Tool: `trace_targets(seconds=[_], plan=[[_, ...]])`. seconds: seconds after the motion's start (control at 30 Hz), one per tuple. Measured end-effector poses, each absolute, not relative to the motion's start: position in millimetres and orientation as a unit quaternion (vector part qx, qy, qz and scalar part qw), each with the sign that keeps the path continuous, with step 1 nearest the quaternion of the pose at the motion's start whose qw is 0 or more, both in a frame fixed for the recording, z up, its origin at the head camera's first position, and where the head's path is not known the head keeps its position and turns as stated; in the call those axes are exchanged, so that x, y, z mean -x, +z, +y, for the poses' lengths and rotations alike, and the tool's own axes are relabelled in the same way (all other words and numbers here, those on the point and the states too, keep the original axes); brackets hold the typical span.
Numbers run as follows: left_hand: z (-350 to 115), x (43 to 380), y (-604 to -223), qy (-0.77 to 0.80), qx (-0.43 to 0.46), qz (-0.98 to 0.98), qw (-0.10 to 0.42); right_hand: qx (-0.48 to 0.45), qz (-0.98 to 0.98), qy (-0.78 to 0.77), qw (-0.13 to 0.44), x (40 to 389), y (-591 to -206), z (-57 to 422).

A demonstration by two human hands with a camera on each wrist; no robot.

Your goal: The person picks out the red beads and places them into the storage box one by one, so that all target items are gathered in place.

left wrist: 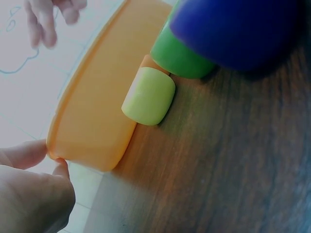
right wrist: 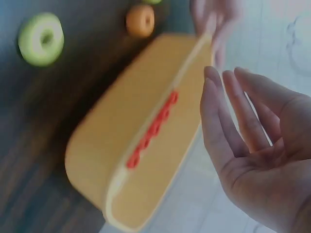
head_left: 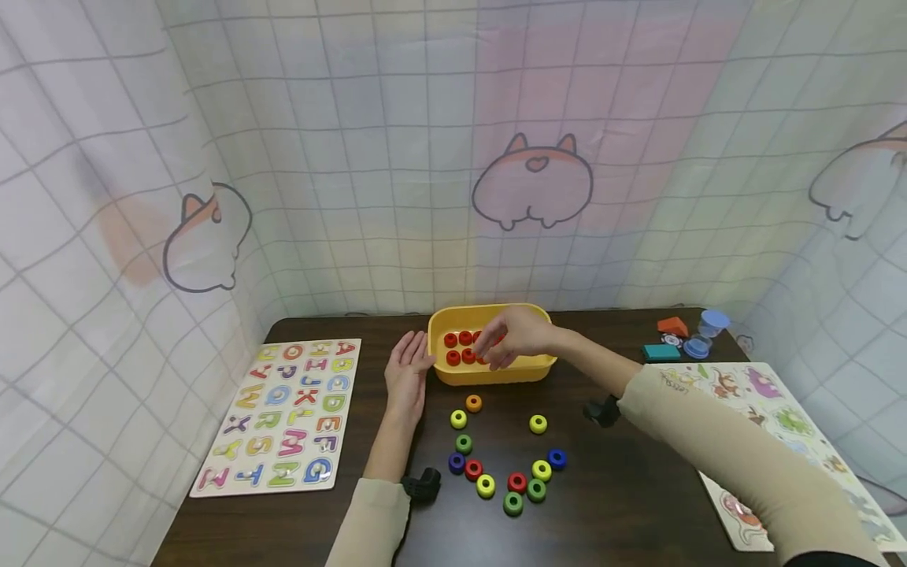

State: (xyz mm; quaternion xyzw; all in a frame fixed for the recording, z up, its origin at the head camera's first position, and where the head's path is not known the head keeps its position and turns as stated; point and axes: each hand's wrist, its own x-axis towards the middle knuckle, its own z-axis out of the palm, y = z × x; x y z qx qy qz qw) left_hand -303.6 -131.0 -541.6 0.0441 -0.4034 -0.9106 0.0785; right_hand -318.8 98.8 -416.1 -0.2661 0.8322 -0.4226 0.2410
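Observation:
A yellow tray (head_left: 496, 376) stands at the back of the dark table, with several red ring-shaped beads (head_left: 452, 358) lined up in its left part. At the tray's left end is my left hand (head_left: 406, 378), its fingers extended and its thumb touching the wall; the left wrist view shows its fingertips (left wrist: 29, 153) against the tray's corner. My right hand (head_left: 520, 332) is above the tray, fingers loosely bent. No bead shows between those fingers in the right wrist view. It hides some of the red beads in the head view.
In front of the tray lie loose beads: orange (head_left: 473, 403), yellow (head_left: 538, 424), green (head_left: 513, 504), blue (head_left: 557, 459), purple (head_left: 457, 462) and red (head_left: 517, 482). An alphabet board (head_left: 283, 417) lies left, an animal picture board (head_left: 751, 409) right. Coloured blocks (head_left: 661, 353) and clear blue cups (head_left: 697, 346) stand back right.

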Motion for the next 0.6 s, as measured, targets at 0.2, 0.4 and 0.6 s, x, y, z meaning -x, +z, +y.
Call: trace_targets(seconds=[0.2,0.4,0.6], plan=[[-131.1,303.2,-541.5,-0.907,-0.042,-0.411,0.078,0.311,0.803,-0.403,0.309,271.3,-434.1,84.8],[-131.8,303.1,-542.1,-0.912,-0.038,-0.403,0.073,0.319,0.787,-0.387,0.359,245.7,-465.2,75.1],[-131.4,304.2,-542.4,-0.914,-0.045,-0.398,0.071,0.306,0.786,-0.39,0.368,233.1,-486.1,68.9]])
